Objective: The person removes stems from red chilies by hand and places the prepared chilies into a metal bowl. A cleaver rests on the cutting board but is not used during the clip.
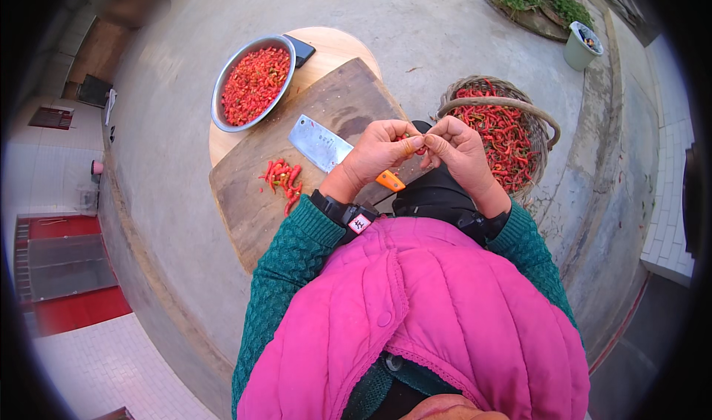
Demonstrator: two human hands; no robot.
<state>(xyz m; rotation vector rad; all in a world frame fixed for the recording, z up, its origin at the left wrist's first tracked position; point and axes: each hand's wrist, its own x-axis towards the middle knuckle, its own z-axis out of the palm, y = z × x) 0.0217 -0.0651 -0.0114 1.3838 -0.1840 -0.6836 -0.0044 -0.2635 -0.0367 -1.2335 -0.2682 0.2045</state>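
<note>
My left hand [386, 146] is closed around a red chili pepper [404, 137], above the right edge of a wooden cutting board [350, 94]. My right hand [456, 147] meets it, thumb and forefinger pinched at the pepper; whether they hold a stem cannot be seen. Under my left hand and wrist lies a cleaver [320, 142], its broad metal blade flat on the board and its orange handle [390, 180] towards me. Left of the blade is a small pile of whole red chili peppers [282, 178] on the board.
A metal basin [214, 108] of chopped red chilies and a dark flat object [302, 50] sit on the round wooden table [328, 36] beneath the board. To the right, a wicker basket [542, 142] with an arched handle holds many red chilies. Farther off stands a pale green bucket [578, 56].
</note>
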